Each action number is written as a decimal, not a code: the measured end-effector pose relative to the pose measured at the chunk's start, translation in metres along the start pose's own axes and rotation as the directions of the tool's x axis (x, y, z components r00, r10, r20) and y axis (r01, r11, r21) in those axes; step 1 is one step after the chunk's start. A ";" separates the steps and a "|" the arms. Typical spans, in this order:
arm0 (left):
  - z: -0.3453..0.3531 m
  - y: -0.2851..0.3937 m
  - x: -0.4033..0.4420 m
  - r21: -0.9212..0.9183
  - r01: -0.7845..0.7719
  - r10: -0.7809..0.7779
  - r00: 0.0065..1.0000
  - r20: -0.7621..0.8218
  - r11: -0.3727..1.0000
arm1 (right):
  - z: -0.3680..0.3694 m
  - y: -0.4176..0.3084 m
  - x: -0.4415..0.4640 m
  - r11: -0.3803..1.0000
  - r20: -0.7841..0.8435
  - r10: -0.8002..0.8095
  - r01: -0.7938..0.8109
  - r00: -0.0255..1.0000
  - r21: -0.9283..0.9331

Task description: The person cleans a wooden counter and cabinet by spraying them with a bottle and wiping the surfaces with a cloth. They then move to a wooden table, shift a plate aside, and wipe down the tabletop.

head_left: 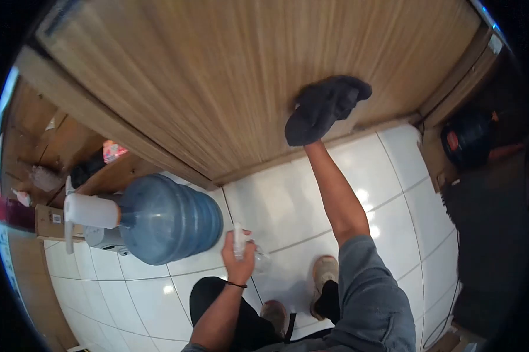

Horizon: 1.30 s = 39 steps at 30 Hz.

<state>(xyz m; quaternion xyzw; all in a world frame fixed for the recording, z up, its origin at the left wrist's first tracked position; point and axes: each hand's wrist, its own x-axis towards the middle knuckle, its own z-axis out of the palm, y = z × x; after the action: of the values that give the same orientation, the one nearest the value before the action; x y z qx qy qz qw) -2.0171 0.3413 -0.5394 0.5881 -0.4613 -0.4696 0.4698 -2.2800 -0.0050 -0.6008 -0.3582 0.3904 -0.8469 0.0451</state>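
My left hand [239, 261], with a dark band at its wrist, is closed around a clear spray bottle [262, 261] with a whitish top, held low over the floor. Against the wood-grain panel [229, 76] in front of me, a dark grey cloth [326, 108] is spread over my right hand. The cloth covers that hand's fingers, and only the wrist and forearm come out below it. Beside my left hand stands a large blue water jug [170, 219] with a white pump [91, 211] on its neck.
White tiles [288, 205] cover the floor, and my shoes [325, 273] are near the panel's base. Wooden shelves [71, 138] with small items are on the left, above a cardboard box [50, 222]. A dark container [466, 141] sits at the right by a large black surface [493, 234].
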 end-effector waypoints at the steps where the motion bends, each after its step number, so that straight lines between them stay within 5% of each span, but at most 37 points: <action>1: 0.006 0.012 0.000 -0.021 0.003 -0.003 1.000 -0.011 1.000 | 0.019 -0.022 0.007 0.996 0.062 -0.062 0.066 0.996 -0.052; 2: 0.008 0.015 0.001 -0.031 -0.005 0.004 1.000 -0.009 1.000 | 0.038 -0.043 0.015 0.986 0.124 -0.125 0.137 0.984 -0.096; 3: 0.010 0.013 0.003 -0.045 -0.011 0.011 1.000 -0.008 0.999 | 0.058 -0.110 0.027 0.843 0.285 -0.327 0.414 0.901 -0.344; 4: 0.011 0.011 0.004 -0.062 -0.013 0.013 1.000 -0.003 0.998 | 0.078 -0.165 0.037 0.559 0.476 -0.449 0.654 0.756 -0.510; 8: 0.011 0.018 0.010 0.111 -0.137 0.141 0.990 -0.024 0.984 | 0.149 -0.246 0.033 0.464 0.742 -0.379 0.807 0.553 -0.365; 9: 0.014 0.018 0.012 0.113 -0.138 0.146 0.987 -0.065 0.984 | 0.171 -0.256 0.025 0.458 0.701 -0.490 0.837 0.518 -0.298; 12: 0.021 -0.009 0.024 0.127 -0.213 0.225 0.970 -0.093 0.969 | 0.212 -0.292 0.001 0.218 0.843 -0.489 0.967 0.226 -0.133; 18: 0.026 -0.020 0.036 0.063 -0.128 0.136 0.979 -0.149 0.990 | 0.237 -0.324 -0.024 0.365 0.822 -0.526 0.931 0.217 -0.013; 22: 0.027 -0.026 0.035 0.039 -0.143 0.147 0.980 -0.131 0.989 | 0.216 -0.315 0.016 0.231 0.831 -0.539 0.973 0.138 -0.012; 25: 0.021 -0.028 0.035 -0.030 -0.145 0.140 0.982 -0.127 0.989 | 0.178 -0.304 0.068 0.261 0.842 -0.491 0.960 0.221 -0.099; 30: 0.008 -0.018 0.034 -0.125 -0.094 0.068 0.977 -0.200 0.988 | 0.095 -0.266 0.185 0.128 0.871 -0.382 0.951 0.310 -0.282; 35: -0.010 -0.026 0.043 -0.002 -0.106 0.102 0.965 -0.242 0.994 | 0.043 -0.250 0.271 0.210 0.700 -0.425 0.815 0.573 -0.540; 39: -0.013 -0.016 0.041 -0.068 -0.128 0.108 0.964 -0.244 0.989 | 0.043 -0.227 0.296 0.501 0.477 -0.352 0.593 0.805 -0.630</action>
<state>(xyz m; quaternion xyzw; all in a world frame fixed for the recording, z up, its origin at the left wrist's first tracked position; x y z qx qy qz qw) -1.9968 0.3047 -0.5587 0.5918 -0.4155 -0.3853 0.5733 -2.4244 0.0194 -0.2553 -0.5552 0.5801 -0.5218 -0.2881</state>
